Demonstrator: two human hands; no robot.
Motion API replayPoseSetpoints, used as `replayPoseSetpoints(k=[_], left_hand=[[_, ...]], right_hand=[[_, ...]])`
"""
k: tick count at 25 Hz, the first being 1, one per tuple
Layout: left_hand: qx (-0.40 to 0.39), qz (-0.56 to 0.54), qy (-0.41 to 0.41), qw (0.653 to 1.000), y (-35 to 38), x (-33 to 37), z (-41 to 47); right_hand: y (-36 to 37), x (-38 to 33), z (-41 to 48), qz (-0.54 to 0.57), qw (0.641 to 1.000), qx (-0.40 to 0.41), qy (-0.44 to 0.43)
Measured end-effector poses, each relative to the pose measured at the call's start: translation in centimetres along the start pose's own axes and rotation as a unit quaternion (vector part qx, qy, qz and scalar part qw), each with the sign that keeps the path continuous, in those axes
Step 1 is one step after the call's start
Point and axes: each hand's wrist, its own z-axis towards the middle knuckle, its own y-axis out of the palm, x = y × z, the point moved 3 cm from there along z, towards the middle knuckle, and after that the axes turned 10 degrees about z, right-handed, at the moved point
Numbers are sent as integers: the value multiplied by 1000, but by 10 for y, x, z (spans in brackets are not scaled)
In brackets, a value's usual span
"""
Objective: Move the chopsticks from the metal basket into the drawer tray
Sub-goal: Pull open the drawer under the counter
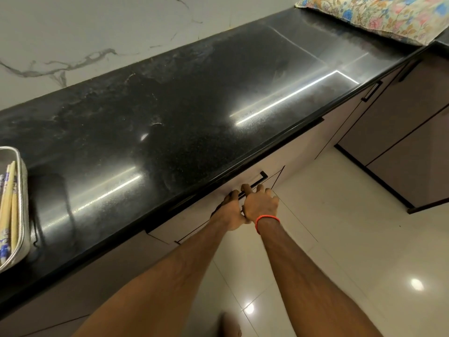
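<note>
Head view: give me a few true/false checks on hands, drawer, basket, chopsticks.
1. Both hands, left hand and right hand, are at the drawer handle. True.
2. The chopsticks lie in the drawer tray. False: they are in the metal basket.
3. The basket sits on the black countertop. True.
4. The drawer is fully pulled out. False: its front is near the cabinet face, no tray visible.

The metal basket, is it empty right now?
No, the metal basket at the left edge of the countertop holds several chopsticks.
</note>
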Motion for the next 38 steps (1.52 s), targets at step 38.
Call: replayPoseSetpoints(k=[38], left_hand=[[135, 17, 56, 989, -2, -83, -241]], right_hand=[[-31, 47, -185, -13, 997, 55, -59]])
